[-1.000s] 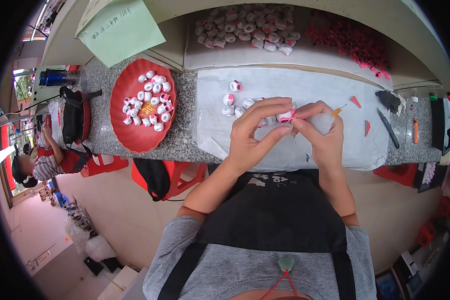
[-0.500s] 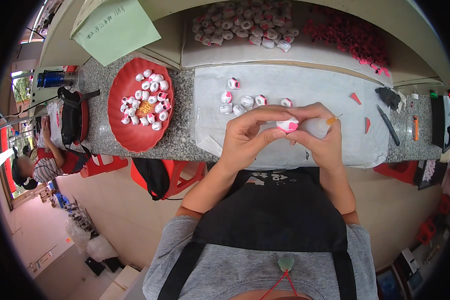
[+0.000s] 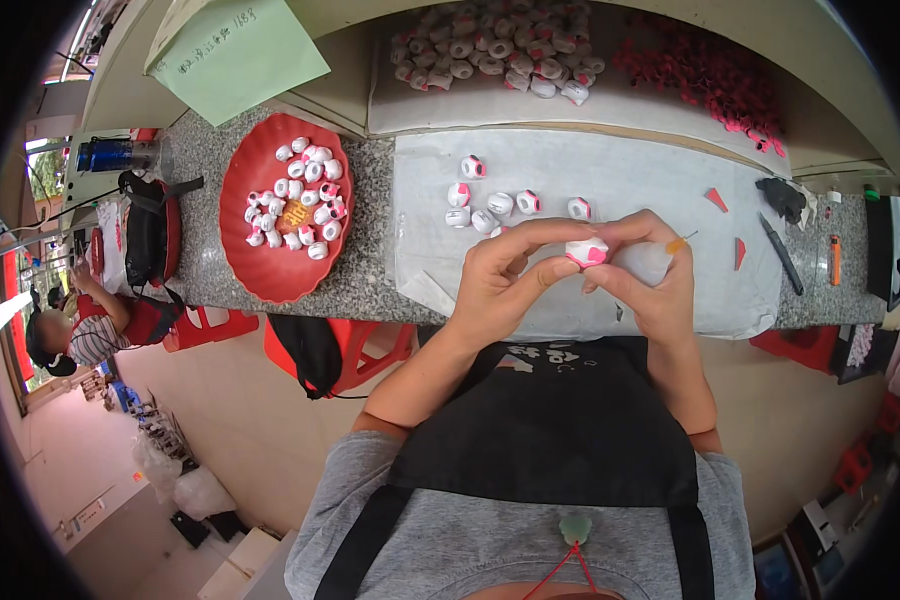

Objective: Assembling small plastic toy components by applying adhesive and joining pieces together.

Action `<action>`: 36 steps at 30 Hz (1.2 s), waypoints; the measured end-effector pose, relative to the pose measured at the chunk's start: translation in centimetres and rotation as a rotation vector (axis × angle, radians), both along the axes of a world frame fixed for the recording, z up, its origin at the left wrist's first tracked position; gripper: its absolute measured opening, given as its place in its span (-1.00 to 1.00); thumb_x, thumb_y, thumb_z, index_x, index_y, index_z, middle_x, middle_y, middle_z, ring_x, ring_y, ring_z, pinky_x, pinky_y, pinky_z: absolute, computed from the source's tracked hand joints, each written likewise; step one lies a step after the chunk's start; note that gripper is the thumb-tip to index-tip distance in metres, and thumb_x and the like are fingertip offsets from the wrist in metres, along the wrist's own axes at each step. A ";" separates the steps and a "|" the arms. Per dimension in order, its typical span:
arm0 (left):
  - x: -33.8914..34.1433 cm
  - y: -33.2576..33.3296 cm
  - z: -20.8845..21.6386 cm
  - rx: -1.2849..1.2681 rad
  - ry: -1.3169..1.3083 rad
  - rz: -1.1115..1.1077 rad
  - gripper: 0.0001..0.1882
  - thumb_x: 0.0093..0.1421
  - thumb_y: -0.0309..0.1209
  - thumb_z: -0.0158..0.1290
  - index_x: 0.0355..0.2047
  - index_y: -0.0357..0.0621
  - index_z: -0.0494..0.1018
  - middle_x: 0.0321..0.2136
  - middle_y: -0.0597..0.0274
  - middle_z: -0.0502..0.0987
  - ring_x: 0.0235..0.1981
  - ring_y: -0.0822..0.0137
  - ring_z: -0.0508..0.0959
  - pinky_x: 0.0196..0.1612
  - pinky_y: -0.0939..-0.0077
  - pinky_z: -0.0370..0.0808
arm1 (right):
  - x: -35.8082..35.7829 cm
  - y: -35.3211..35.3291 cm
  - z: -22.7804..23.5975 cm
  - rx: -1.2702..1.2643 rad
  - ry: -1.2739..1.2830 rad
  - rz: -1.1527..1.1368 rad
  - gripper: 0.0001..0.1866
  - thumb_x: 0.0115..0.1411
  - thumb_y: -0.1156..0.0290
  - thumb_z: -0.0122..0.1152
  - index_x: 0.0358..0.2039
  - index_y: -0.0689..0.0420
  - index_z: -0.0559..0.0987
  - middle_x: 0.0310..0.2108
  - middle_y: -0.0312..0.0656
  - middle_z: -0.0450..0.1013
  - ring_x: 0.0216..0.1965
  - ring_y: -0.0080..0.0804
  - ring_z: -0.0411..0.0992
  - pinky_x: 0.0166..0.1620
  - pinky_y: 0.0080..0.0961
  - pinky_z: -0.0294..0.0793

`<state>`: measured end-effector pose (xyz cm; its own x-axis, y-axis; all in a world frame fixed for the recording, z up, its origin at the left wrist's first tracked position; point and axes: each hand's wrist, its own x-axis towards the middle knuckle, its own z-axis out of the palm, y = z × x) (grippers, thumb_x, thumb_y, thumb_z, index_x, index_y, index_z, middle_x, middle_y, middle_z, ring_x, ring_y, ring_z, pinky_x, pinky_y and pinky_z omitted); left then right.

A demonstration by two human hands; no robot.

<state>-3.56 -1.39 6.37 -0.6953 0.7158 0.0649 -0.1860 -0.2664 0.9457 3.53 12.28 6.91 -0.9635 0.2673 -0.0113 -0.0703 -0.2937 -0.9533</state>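
Note:
My left hand (image 3: 505,275) and my right hand (image 3: 650,280) meet over the near edge of a white sheet (image 3: 620,180) on the speckled stone counter. Between the fingertips of both hands sits a small white bead with pink patches (image 3: 587,251). My right hand also wraps a small clear squeeze bottle with an orange nozzle (image 3: 660,255) that points right. Several more white-and-pink beads (image 3: 500,203) lie loose on the sheet just beyond my left hand.
A red plate (image 3: 260,265) holding several beads stands at the left. At the back lie a pile of white beads (image 3: 490,45) and a heap of red pieces (image 3: 700,70). Small red triangles (image 3: 716,199) and dark tools (image 3: 780,250) lie at the right. Another person (image 3: 80,330) sits far left.
Both hands have drawn slightly nearer to me with the bead and bottle; my fingers have shifted around the bead. The loose beads on the sheet have not moved.

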 end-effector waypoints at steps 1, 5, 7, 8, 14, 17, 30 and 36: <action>0.0 0.0 -0.2 0.004 0.036 0.003 -0.79 -0.02 -0.60 -0.07 -0.31 -0.37 0.31 -0.28 0.05 0.38 -0.22 0.32 0.37 -0.14 0.47 0.29 | 0.0 0.0 -0.1 0.021 -0.005 -0.006 -0.77 -0.20 0.66 0.14 -0.46 0.29 0.35 -0.49 -0.12 0.35 -0.53 -0.47 0.36 -0.54 -0.61 0.38; 0.8 0.4 -0.2 0.027 0.100 0.102 -0.78 -0.03 -0.59 -0.06 -0.30 -0.29 0.35 -0.32 0.13 0.42 -0.26 0.37 0.39 -0.17 0.57 0.28 | 0.2 -0.3 -0.6 0.051 0.050 -0.019 -0.78 -0.19 0.66 0.12 -0.46 0.29 0.34 -0.47 -0.11 0.35 -0.53 -0.47 0.36 -0.53 -0.60 0.40; 0.8 0.2 -0.5 0.005 0.104 0.082 -0.77 -0.02 -0.60 -0.06 -0.29 -0.32 0.32 -0.31 0.09 0.40 -0.23 0.34 0.37 -0.14 0.51 0.27 | 0.3 -0.4 -0.8 0.017 0.041 -0.039 -0.78 -0.18 0.67 0.12 -0.45 0.29 0.34 -0.45 -0.10 0.35 -0.53 -0.47 0.36 -0.53 -0.59 0.40; 0.7 0.0 -0.6 -0.016 0.110 0.064 -0.76 -0.02 -0.60 -0.07 -0.28 -0.36 0.29 -0.30 0.05 0.38 -0.20 0.30 0.36 -0.11 0.46 0.27 | 0.2 -0.4 -0.7 0.015 0.045 -0.035 -0.78 -0.18 0.67 0.12 -0.45 0.29 0.34 -0.45 -0.10 0.35 -0.53 -0.47 0.36 -0.53 -0.59 0.40; 0.7 0.3 -1.0 0.122 0.086 0.026 -0.78 -0.08 -0.61 -0.01 -0.35 -0.31 0.37 -0.33 0.13 0.41 -0.21 0.35 0.36 -0.12 0.52 0.24 | 0.8 0.1 -0.2 -0.077 -0.005 0.048 -0.82 -0.16 0.65 0.13 -0.45 0.31 0.41 -0.54 -0.20 0.35 -0.55 -0.55 0.35 -0.49 -0.68 0.36; 1.2 -0.1 -1.4 0.099 0.068 0.068 -0.79 -0.08 -0.61 -0.01 -0.36 -0.31 0.37 -0.35 0.14 0.41 -0.21 0.34 0.36 -0.14 0.51 0.27 | 0.8 -0.2 -0.7 -0.048 0.019 0.044 -0.83 -0.15 0.64 0.13 -0.46 0.32 0.41 -0.54 -0.18 0.36 -0.55 -0.52 0.36 -0.49 -0.67 0.36; -7.3 -0.8 -2.3 -0.581 1.111 0.265 -0.71 -0.24 -0.53 0.08 -0.39 -0.14 0.41 -0.45 0.18 0.35 -0.33 0.20 0.33 -0.27 0.43 0.28 | 0.1 2.3 -1.9 0.166 -0.216 -0.121 -0.67 -0.15 0.62 0.03 -0.27 0.26 0.37 -0.56 -0.27 0.32 -0.63 -0.66 0.19 -0.58 -0.76 0.21; -13.6 6.3 -2.8 -0.604 1.414 0.156 -0.64 -0.23 -0.60 -0.06 -0.34 0.01 0.42 -0.31 0.25 0.39 -0.28 0.17 0.34 -0.23 0.38 0.30 | 0.4 2.2 -0.7 0.248 -0.164 -0.144 -0.65 -0.16 0.59 0.02 -0.25 0.26 0.34 -0.50 -0.24 0.30 -0.61 -0.66 0.18 -0.60 -0.77 0.19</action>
